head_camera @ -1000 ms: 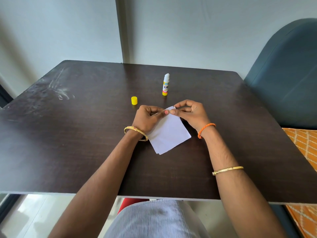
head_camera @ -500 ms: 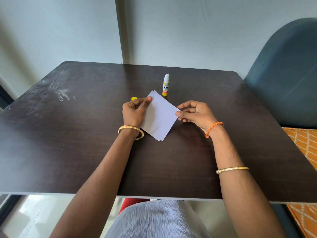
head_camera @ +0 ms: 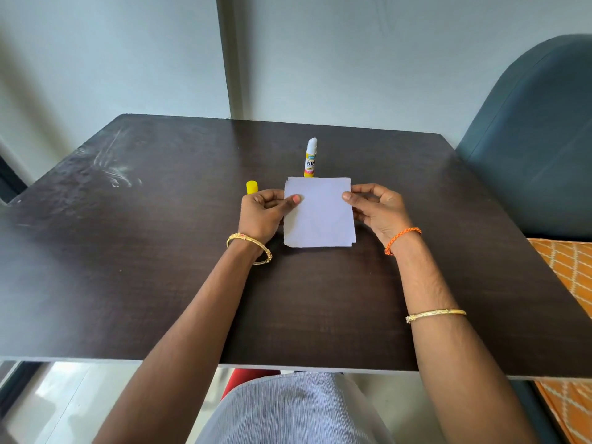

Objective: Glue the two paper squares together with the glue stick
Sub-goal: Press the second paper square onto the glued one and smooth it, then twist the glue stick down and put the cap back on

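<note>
Two white paper squares (head_camera: pixel 320 216) lie stacked one on the other at the middle of the dark table (head_camera: pixel 160 267), a sliver of the lower one showing at the bottom right corner. My left hand (head_camera: pixel 264 214) pinches the stack's left edge, thumb on top. My right hand (head_camera: pixel 378 208) pinches the right edge with thumb and forefinger. The glue stick (head_camera: pixel 310 158) stands upright and uncapped just behind the paper. Its yellow cap (head_camera: pixel 251 186) stands on the table beside my left hand.
A dark blue-grey padded chair back (head_camera: pixel 531 139) rises at the right of the table, with an orange patterned cushion (head_camera: pixel 570 277) below it. A wall runs close behind the table's far edge. Pale scuff marks (head_camera: pixel 112 168) show at the far left.
The paper stack has turned from a tilted diamond to square with the table edge and shifted a little away from me. Both hands moved from one shared corner to opposite side edges.
</note>
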